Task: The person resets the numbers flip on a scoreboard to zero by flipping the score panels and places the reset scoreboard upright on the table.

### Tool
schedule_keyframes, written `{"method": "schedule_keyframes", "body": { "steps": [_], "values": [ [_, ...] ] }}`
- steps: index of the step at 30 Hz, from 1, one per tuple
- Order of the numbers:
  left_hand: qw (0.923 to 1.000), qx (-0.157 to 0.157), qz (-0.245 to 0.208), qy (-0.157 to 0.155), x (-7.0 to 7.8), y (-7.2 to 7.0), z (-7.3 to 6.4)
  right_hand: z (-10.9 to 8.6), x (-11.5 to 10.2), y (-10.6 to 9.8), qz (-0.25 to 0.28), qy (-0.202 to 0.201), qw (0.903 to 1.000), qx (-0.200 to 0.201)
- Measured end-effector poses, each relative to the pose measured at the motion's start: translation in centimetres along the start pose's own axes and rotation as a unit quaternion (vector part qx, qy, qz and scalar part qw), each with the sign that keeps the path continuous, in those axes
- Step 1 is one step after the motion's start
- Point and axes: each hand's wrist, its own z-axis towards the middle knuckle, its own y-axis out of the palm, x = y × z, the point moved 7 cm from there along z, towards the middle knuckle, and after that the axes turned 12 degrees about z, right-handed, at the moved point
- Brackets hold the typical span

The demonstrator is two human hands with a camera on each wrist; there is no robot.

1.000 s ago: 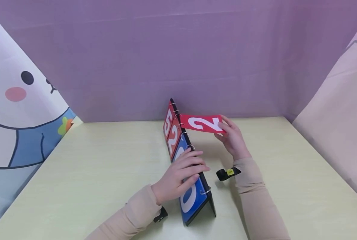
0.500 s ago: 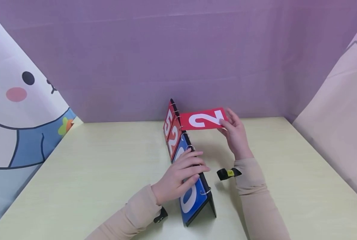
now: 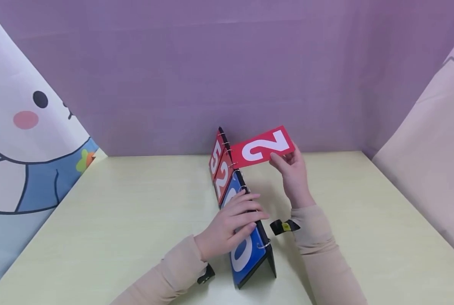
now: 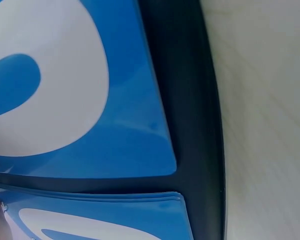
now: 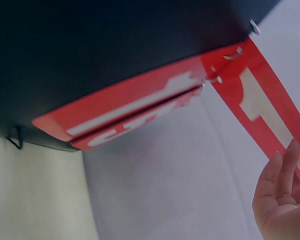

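Note:
A tent-shaped flip scoreboard (image 3: 264, 233) stands lengthwise on the table, its number cards hung on metal rings. My right hand (image 3: 294, 176) pinches the free end of a red card (image 3: 236, 157) bearing a white 2, thumb on the near face. The card is lifted out to the right of the top edge; its reverse shows a white 1 in the right wrist view. My left hand (image 3: 227, 224) rests across the blue cards (image 3: 253, 255), fingers stretched over the top edge, partly hiding them. Red cards (image 3: 215, 173) reading 5 and 2 hang on the far left side.
A pale table (image 3: 147, 203) lies under the scoreboard. Purple cloth (image 3: 227, 76) stands behind it, and a cartoon-printed panel (image 3: 40, 169) is at left. A black wrist strap (image 3: 206, 274) shows at the left sleeve.
The red 2 card has tilted upward at its free end and turned its face more toward the head view, with my right hand turning along. My left hand stays on the scoreboard.

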Motion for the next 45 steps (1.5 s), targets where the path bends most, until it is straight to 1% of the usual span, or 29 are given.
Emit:
{"method": "schedule_keyframes", "body": {
  "steps": [5,10,14,19,23,26,29,34,36,40,45],
  "values": [
    [1.0000,0.002,0.006,0.002,0.1,0.0,0.1,-0.4,0.9,1.0,-0.015,0.026,0.9992,-0.025],
    [1.0000,-0.005,0.001,-0.004,0.2,-0.1,0.0,-0.7,1.2,1.7,-0.026,0.034,0.9977,-0.052],
    [1.0000,-0.003,-0.002,-0.003,0.3,-0.1,0.1,-0.8,1.4,2.3,-0.043,0.035,0.9952,-0.081],
    [0.9999,0.004,-0.003,0.009,0.5,0.1,0.2,-0.9,1.6,3.0,-0.061,0.035,0.9912,-0.112],
    [0.9998,0.010,-0.004,0.014,0.5,0.2,0.2,-0.6,1.3,3.8,-0.079,0.023,0.9875,-0.134],
    [0.9998,0.013,-0.006,0.015,0.5,0.2,0.2,-0.3,0.9,4.3,-0.104,0.017,0.9840,-0.144],
    [0.9997,0.017,-0.006,0.018,0.5,0.2,0.3,0.0,0.4,4.8,-0.134,0.008,0.9791,-0.153],
    [0.9992,0.026,-0.005,0.028,0.5,0.1,0.3,0.4,-0.4,5.9,-0.180,-0.030,0.9681,-0.172],
    [0.9990,0.031,-0.004,0.032,0.5,0.1,0.3,0.5,-0.5,6.4,-0.204,-0.046,0.9615,-0.179],
    [0.9983,0.040,-0.001,0.041,0.5,0.1,0.3,0.7,-0.4,7.4,-0.244,-0.065,0.9494,-0.186],
    [0.9975,0.050,-0.003,0.050,0.6,0.1,0.2,0.8,-0.3,8.6,-0.281,-0.088,0.9350,-0.197]
  ]
}}
